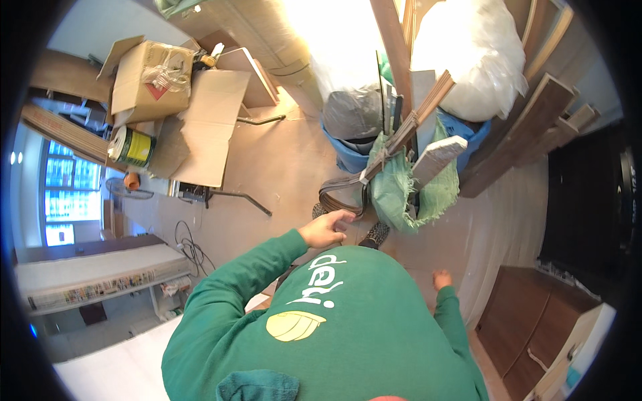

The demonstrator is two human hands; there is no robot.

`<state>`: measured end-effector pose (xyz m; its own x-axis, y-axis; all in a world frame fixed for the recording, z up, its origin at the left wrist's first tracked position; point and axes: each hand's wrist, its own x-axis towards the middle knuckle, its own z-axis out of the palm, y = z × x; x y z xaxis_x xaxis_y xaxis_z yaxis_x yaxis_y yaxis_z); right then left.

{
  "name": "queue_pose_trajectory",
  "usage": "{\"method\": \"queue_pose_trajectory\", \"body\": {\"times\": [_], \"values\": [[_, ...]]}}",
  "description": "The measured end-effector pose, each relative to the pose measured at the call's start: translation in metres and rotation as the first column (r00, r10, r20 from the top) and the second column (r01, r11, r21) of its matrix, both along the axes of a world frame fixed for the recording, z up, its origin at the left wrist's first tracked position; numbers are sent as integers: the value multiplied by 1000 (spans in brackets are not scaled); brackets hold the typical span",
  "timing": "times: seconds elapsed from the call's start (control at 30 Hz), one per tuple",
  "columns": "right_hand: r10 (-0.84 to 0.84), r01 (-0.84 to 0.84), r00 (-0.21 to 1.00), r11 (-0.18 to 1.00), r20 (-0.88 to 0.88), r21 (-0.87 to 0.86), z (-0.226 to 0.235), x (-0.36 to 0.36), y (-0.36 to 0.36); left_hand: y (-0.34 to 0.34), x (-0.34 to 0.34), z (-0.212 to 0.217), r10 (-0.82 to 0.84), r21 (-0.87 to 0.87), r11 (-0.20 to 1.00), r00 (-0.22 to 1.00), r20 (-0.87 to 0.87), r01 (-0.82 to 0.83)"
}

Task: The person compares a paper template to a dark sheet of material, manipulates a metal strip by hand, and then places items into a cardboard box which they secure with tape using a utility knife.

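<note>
In front of my belly is my left hand (326, 228), its fingers loosely bent and apart, with nothing seen in them. Its fingertips come close to a folded loop of dark brown strips (346, 192); I cannot tell whether they touch. The strips run up to the right as a long tied bundle (418, 115), leaning across a frayed green woven sack (394, 194). A pale board (438, 157) sticks out of that sack. Down at my right side hangs my right hand (441, 279), small in view, its fingers curled in and holding nothing visible.
Behind the sack stand a blue bag (351, 159) with grey plastic and a big white plastic bag (471, 60). Boards (521, 134) lean at the right. A table at the left carries an open cardboard box (150, 87) and a yellow-green can (134, 147). A black cable (190, 247) lies on the floor.
</note>
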<state>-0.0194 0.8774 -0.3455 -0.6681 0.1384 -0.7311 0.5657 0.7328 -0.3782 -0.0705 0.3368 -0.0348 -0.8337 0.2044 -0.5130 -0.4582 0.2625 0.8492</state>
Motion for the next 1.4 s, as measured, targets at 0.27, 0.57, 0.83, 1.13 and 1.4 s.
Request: {"method": "queue_pose_trajectory", "body": {"times": [0.27,0.57,0.83,1.13,1.4], "values": [[99,-31,958,969,269,-244,65,-25,-81,-25,52,91,-11,532,836,965,262,-135],[-19,73,987,939,161,-337,97,-127,-145,-77,110,20,-79,-520,854,989,-124,3],[221,-196,970,956,99,-218,102,-105,-200,-163,137,45,361,-172,911,926,-109,-375],[678,-675,727,735,-107,69,44,-76,-166,-509,154,4,899,-136,-42,22,-437,-990],[288,-269,955,939,66,-215,228,-68,-377,-590,149,33,974,-135,-4,27,-227,-991]]}}
